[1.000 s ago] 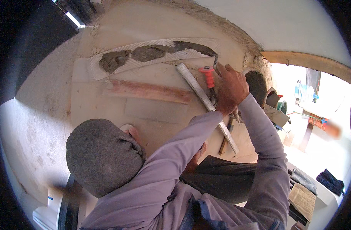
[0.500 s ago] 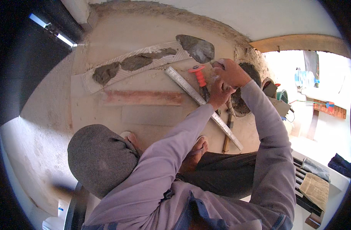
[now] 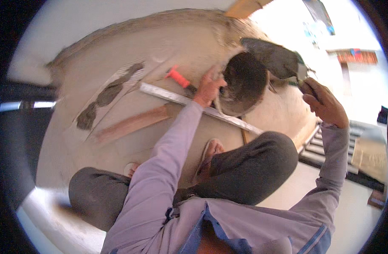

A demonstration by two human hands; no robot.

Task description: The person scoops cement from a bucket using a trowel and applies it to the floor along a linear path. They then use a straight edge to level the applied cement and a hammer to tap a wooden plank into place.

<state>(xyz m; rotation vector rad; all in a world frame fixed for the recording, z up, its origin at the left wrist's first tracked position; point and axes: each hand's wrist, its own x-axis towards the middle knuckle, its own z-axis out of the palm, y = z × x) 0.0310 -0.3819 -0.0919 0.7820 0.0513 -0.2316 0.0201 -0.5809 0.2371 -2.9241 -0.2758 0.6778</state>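
Note:
My right hand point(image 3: 323, 101) grips a trowel point(image 3: 297, 70) by its handle, with the broad blade, dark with grey mortar, raised over the right side of a bucket. My left hand point(image 3: 208, 89) is curled at the left rim of that mortar-crusted bucket point(image 3: 244, 80); what it holds is blurred. Just left of it lie a tool with a red grip point(image 3: 179, 77) and a long metal straight bar point(image 3: 160, 92). On the floor further left is a pale tile or strip with ridges point(image 3: 128, 88), bearing lumps of grey mortar point(image 3: 111, 93). A reddish board point(image 3: 130, 124) lies below it.
My bent legs and sandalled feet point(image 3: 211, 152) are close beneath my arms. A wall with a rough base edge point(image 3: 100, 34) runs along the top, a wooden beam point(image 3: 244, 7) above. A slatted rack with tan material point(image 3: 367, 156) stands at right; a dark opening is at left.
My right hand has swung up and right with the trowel, away from the mortared strip to over the bucket. My left hand has moved left to the bucket's rim. The view has turned right.

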